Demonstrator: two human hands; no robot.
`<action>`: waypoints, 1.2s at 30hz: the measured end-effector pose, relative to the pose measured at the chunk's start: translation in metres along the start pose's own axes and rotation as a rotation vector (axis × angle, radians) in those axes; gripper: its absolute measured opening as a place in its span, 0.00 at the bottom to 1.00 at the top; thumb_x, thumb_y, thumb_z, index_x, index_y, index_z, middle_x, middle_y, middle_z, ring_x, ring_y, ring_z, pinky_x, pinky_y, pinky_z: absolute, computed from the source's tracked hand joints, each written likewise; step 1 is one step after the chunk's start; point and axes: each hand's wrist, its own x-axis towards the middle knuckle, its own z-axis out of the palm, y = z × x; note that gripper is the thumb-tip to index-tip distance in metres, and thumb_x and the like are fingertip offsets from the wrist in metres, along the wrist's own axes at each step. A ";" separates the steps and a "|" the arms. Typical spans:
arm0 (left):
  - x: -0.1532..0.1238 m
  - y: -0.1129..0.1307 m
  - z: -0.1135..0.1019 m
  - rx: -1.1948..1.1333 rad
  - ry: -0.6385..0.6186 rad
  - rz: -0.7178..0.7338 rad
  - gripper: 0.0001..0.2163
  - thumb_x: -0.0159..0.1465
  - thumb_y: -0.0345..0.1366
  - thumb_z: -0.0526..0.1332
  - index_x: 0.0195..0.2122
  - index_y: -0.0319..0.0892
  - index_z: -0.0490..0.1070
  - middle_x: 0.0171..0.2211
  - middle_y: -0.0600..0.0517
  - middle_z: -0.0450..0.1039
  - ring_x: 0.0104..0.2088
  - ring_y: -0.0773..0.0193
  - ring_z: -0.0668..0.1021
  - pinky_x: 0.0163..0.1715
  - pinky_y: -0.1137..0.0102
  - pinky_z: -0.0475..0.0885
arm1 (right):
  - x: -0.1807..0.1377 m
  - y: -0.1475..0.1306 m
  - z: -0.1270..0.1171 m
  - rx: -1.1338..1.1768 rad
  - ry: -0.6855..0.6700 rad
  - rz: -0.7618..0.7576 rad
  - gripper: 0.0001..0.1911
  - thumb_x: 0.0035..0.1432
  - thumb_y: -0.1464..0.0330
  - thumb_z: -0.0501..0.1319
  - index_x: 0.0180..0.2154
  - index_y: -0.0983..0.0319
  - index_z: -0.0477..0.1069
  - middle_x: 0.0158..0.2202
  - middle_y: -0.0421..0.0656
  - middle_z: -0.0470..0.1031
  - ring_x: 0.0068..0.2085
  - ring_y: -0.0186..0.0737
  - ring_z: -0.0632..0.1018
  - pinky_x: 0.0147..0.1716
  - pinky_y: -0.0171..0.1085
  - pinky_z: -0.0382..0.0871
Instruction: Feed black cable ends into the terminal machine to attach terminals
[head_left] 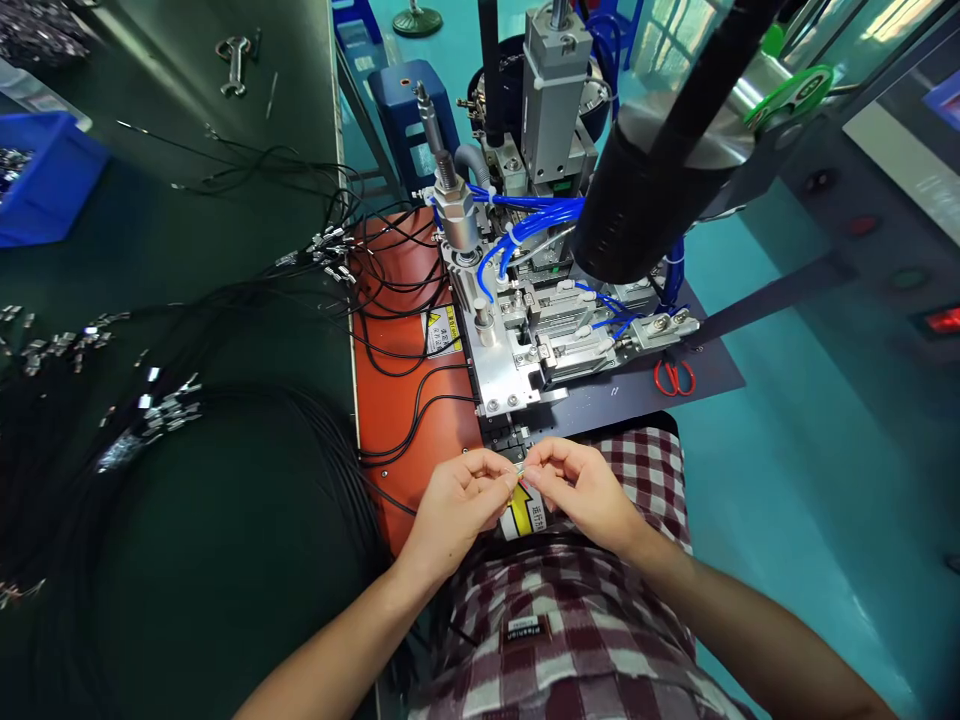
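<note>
My left hand (pixel 459 500) and my right hand (pixel 581 487) meet fingertip to fingertip just in front of a small metal press machine (pixel 525 330). Both pinch a tiny metal connector (pixel 519 470) on the end of a thin black cable. The piece is mostly hidden by my fingers. Under my hands a yellow arrow label (pixel 520 512) lies on the orange base plate (pixel 409 330). Loose black cables (pixel 405 400) run from the plate to the left.
A large bundle of black cables with metal ends (pixel 150 415) covers the dark green table at left. A blue bin (pixel 45 175) and a wrench (pixel 234 62) lie at far left. Red scissors (pixel 673 377) rest right of the machine. Blue air hoses (pixel 525 220) loop over it.
</note>
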 end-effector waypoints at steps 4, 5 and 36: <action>-0.003 0.004 0.005 0.116 0.062 0.066 0.11 0.57 0.41 0.66 0.29 0.37 0.71 0.18 0.59 0.61 0.18 0.76 0.61 0.17 0.79 0.55 | -0.006 -0.001 0.002 -0.215 0.087 -0.161 0.06 0.60 0.68 0.58 0.31 0.62 0.67 0.27 0.38 0.67 0.27 0.32 0.66 0.27 0.34 0.60; -0.004 0.005 0.007 0.139 0.080 0.087 0.11 0.56 0.40 0.66 0.29 0.37 0.71 0.19 0.57 0.64 0.19 0.75 0.63 0.18 0.79 0.56 | -0.006 -0.001 0.003 -0.264 0.111 -0.207 0.06 0.60 0.69 0.58 0.30 0.62 0.68 0.28 0.39 0.67 0.28 0.33 0.67 0.29 0.34 0.61; -0.004 0.005 0.007 0.104 0.089 0.044 0.12 0.57 0.42 0.65 0.30 0.38 0.70 0.18 0.58 0.62 0.17 0.76 0.61 0.16 0.79 0.55 | -0.011 -0.006 0.000 -0.550 0.085 -0.373 0.06 0.64 0.71 0.52 0.33 0.61 0.64 0.32 0.42 0.67 0.32 0.37 0.69 0.33 0.37 0.63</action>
